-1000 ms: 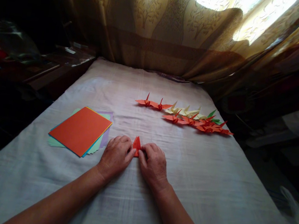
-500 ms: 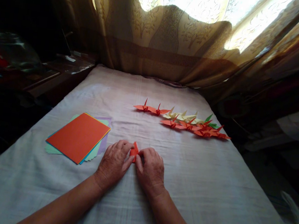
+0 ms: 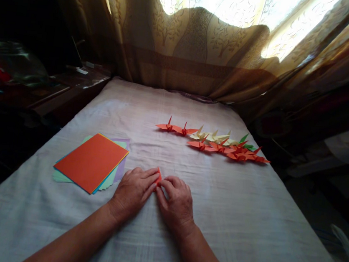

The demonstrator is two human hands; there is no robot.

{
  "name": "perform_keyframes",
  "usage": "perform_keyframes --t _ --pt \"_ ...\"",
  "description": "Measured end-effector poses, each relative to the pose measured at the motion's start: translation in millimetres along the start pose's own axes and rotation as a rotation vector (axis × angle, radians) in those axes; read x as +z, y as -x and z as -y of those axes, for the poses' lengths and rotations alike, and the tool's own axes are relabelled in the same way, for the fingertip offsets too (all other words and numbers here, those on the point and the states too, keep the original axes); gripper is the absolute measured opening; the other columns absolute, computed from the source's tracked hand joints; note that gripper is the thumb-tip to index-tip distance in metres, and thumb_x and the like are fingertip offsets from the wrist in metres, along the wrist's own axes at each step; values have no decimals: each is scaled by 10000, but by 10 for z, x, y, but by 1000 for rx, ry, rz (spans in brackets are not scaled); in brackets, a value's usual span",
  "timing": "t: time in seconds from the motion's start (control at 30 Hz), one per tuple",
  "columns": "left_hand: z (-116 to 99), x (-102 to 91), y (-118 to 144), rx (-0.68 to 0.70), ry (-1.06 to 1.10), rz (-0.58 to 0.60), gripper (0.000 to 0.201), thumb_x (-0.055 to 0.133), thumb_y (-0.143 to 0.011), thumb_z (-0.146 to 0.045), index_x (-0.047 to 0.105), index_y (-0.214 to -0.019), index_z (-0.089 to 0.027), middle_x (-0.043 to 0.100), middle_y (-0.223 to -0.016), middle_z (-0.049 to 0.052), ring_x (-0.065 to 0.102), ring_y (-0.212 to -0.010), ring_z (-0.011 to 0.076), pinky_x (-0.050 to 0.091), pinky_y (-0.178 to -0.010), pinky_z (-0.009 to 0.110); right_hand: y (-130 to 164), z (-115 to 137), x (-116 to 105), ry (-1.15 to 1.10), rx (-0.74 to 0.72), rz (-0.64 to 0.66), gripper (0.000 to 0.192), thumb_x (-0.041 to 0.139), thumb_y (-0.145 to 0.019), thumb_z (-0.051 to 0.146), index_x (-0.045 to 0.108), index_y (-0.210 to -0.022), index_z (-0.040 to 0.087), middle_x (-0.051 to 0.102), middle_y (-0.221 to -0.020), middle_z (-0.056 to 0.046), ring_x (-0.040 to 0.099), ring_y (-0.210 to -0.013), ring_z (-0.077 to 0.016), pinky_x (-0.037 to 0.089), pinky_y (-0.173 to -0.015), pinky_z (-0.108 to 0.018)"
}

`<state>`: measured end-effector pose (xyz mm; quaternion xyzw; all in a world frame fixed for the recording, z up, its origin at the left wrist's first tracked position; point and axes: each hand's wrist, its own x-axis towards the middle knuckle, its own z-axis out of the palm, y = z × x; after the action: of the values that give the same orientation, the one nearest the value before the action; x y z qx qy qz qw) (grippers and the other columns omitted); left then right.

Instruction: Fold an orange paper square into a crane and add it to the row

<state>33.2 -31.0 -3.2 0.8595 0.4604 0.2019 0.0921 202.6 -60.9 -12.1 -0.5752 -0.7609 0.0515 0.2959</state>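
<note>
Between my hands a small piece of folded red-orange paper (image 3: 158,175) lies on the cloth-covered surface, its pointed tip facing away from me. My left hand (image 3: 132,187) rests over its left side, fingers pressed down on it and hiding much of it. With thumb and forefinger, my right hand (image 3: 177,198) pinches the paper's right edge. To the left lies a stack of coloured paper sheets (image 3: 92,161), orange on top, with blue, yellow, pale green and purple edges showing.
Several folded paper cranes (image 3: 202,145) in orange, cream and green stand in rows at the back right. A pale bedsheet (image 3: 233,222) covers the surface. Behind it hangs a patterned curtain (image 3: 197,45). A dark side table (image 3: 85,81) with items adjoins at left.
My left fingers have moved right over the folded paper, so less of it shows. My right thumb and forefinger have shifted slightly left and closer together on its edge.
</note>
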Motion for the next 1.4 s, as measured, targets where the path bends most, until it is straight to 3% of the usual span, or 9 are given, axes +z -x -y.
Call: perform_keyframes --t 0.2,0.37,0.47,0.73,0.97,1.4 --pt "22 -55 -49 10 -1 25 274 531 -962 -286 681 -1191 -275 671 -1280 22 616 -889 223 475 -761 364 83 -35 -126 135 -189 94 266 577 -910 249 654 -1164 226 676 -1151 -65 544 -955 -243 383 -818 -379" --pt "31 -61 -62 -14 -17 61 280 526 -966 -293 681 -1199 -281 659 -1299 19 630 -922 221 496 -815 373 116 -54 -146 139 -278 11 289 536 -945 281 644 -1206 227 638 -1276 -68 515 -1123 -252 364 -931 -397" --pt "40 -56 -67 -16 3 70 276 530 -964 -282 683 -1194 -278 655 -1307 17 638 -958 222 498 -851 380 127 -40 -130 117 -347 33 296 529 -957 300 635 -1227 244 642 -1287 -39 507 -1161 -245 343 -959 -392" --pt "82 -81 -108 0 37 111 281 542 -947 -264 692 -1184 -279 648 -1318 23 648 -1024 232 496 -897 382 100 45 -134 169 -310 131 256 524 -967 276 654 -1184 241 683 -1221 -51 566 -1090 -236 354 -905 -393" --pt "135 -279 -162 126 101 252 343 568 -906 -297 660 -1236 -280 631 -1335 33 629 -1122 244 489 -940 342 242 -41 -107 137 -244 146 396 519 -957 300 561 -1348 252 613 -1352 -52 507 -1238 -270 326 -1005 -430" --pt "73 -346 -208 -38 159 376 427 603 -866 -289 628 -1293 -299 551 -1433 27 558 -1252 277 427 -1052 399 234 1 -73 192 -240 131 373 524 -956 308 576 -1320 244 571 -1403 -41 472 -1300 -268 315 -1030 -418"
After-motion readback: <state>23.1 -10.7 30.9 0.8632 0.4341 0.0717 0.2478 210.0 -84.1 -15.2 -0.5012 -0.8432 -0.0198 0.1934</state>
